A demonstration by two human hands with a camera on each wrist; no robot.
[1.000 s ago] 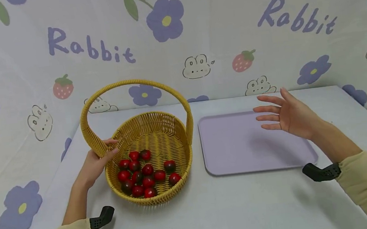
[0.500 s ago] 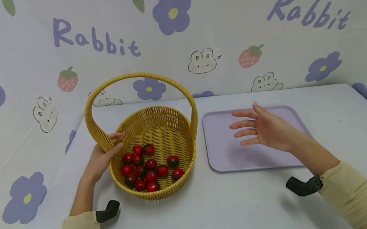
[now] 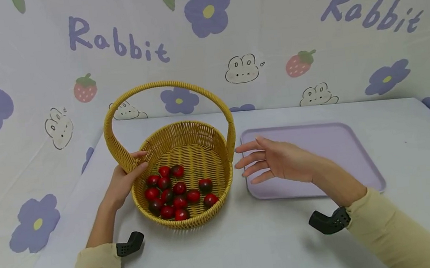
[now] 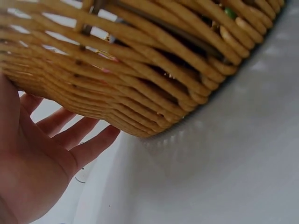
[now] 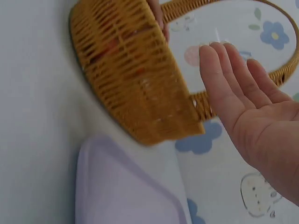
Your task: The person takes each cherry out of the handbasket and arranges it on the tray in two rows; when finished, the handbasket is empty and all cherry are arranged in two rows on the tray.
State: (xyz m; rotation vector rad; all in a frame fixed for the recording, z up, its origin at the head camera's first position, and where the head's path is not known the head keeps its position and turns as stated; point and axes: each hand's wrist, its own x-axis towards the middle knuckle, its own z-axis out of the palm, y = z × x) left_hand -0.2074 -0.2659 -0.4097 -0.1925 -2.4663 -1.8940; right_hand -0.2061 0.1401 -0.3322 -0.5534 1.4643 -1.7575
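A yellow woven basket (image 3: 196,221) with a tall arched handle stands upright on the table, with several red and dark cherries (image 3: 179,188) in its front left part. The left hand (image 3: 123,180) grips the basket's left rim at the handle's foot, thumb inside; in the left wrist view its fingers (image 4: 96,142) lie against the outer weave. Just right of the basket the right hand (image 3: 280,160) hangs open in the air, fingers spread, holding nothing, over the left part of a lilac tray (image 3: 329,139). The right wrist view shows this hand (image 5: 261,112) apart from the basket (image 5: 135,79).
The table (image 3: 231,254) is covered in white. Behind it hangs a patterned cloth (image 3: 265,15) with flowers, rabbits and lettering. A black device sits at each wrist, the left one (image 3: 131,244) low by the table and the right one (image 3: 328,221) in front of the tray.
The right hand has moved left, from above the tray's right part to near the basket. The left hand keeps its grip on the rim. The head view has shifted slightly.
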